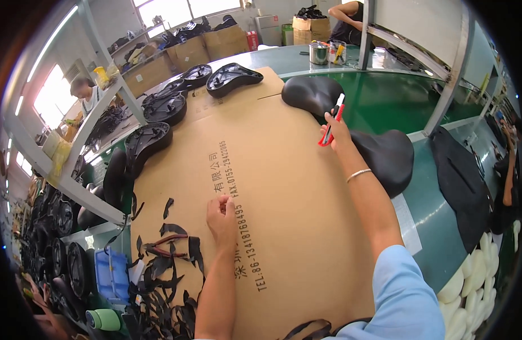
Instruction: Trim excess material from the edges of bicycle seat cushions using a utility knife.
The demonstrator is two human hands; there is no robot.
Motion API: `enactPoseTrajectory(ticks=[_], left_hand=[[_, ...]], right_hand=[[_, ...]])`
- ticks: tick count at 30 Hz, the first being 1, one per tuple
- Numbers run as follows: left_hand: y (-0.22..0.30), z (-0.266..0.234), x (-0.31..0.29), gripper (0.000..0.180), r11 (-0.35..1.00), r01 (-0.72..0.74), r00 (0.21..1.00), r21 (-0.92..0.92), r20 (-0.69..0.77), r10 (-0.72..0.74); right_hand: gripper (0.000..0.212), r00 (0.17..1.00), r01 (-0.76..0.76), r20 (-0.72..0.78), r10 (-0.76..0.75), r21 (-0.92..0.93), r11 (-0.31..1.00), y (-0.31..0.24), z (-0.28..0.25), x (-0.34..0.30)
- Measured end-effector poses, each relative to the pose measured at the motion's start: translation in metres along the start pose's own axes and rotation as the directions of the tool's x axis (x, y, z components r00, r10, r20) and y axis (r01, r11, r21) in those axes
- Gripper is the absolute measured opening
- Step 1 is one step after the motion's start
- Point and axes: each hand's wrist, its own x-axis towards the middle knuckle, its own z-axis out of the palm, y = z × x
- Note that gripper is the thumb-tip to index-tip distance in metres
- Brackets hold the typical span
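My right hand (339,131) is closed around a red utility knife (332,126), which points up and away over the far right part of the cardboard. Two black bicycle saddles lie near that hand: one saddle (313,95) just beyond it, another saddle (385,160) beside my wrist. My left hand (220,218) hovers over or rests on the middle of the cardboard sheet (295,226), its fingers curled in and nothing visible in them. Left of it, red-handled pliers (166,249) lie among black cut scraps (159,277).
Several upturned saddle shells (148,141) line the cardboard's far left edge. A blue basket (112,275) stands at lower left. Metal frame posts (450,85) rise at both sides. Black sheet material (463,178) hangs at right, above pale padding pieces (476,275). A metal can (318,54) stands far back.
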Motion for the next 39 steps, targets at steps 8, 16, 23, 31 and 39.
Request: enactPoseTrajectory(ticks=[8,16,23,31,39], left_hand=[[0.009,-0.002,0.001,0.010,0.996,0.085,0.996,0.013,0.025,-0.085],[0.008,-0.005,-0.002,0.011,0.999,0.040,0.999,0.024,0.016,-0.040],[0.012,-0.008,-0.003,0.012,0.997,0.008,1.000,0.079,-0.003,-0.007],[0.007,0.002,0.001,0.012,0.998,-0.005,1.000,0.058,-0.013,0.006],[0.018,-0.007,-0.006,0.040,0.990,-0.108,0.992,0.096,-0.051,0.113]], right_hand=[[0.021,0.940,0.286,-0.209,-0.271,0.044,0.957,-0.013,0.043,0.032],[0.014,0.935,0.354,0.062,-0.349,-0.175,0.919,-0.028,0.051,-0.113],[0.050,0.967,-0.185,0.171,0.189,-0.036,0.982,-0.020,0.019,-0.120],[0.035,0.991,-0.066,0.126,0.051,0.116,0.991,0.011,0.036,-0.057],[0.029,0.907,-0.106,0.389,0.162,-0.163,0.981,-0.044,0.013,-0.204]])
